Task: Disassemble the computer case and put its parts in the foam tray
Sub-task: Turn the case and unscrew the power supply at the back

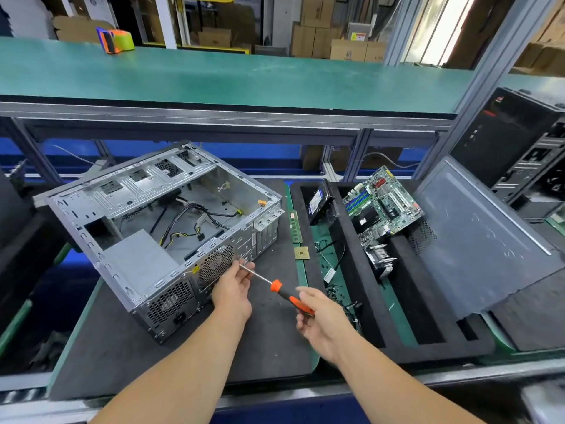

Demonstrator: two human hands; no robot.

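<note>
Disassembly sitting well past the midpoint, by the look of it: motherboard (383, 203) and hard drive (318, 203) already standing in slots of the foam tray (360, 301), heatsink (380, 258) leaning there too, side panel (477, 237) lying over the tray's far right end. Memory stick (295, 226) and processor chip (301, 253) lying on the worktop (269, 338) between case and tray, not yet slotted. Computer case (165, 237) resting open-side up on the dark mat at left, stripped of its board but holding the power supply (137, 261) in the near corner, loose cables (195, 215) and the rear fan (215, 264); those probably left to come out.

Reaching in from the lower edge, both forearms angling toward the case's rear panel. Left hand (234, 286) curling round the bare shaft of the screwdriver (276, 286) near its tip, steadying it just beside the fan grille. Right hand (321, 319) gripping the orange-and-black handle, wrist turned inward, seemingly lining the tip up on a rear screw; the screw itself too small to make out.
</note>
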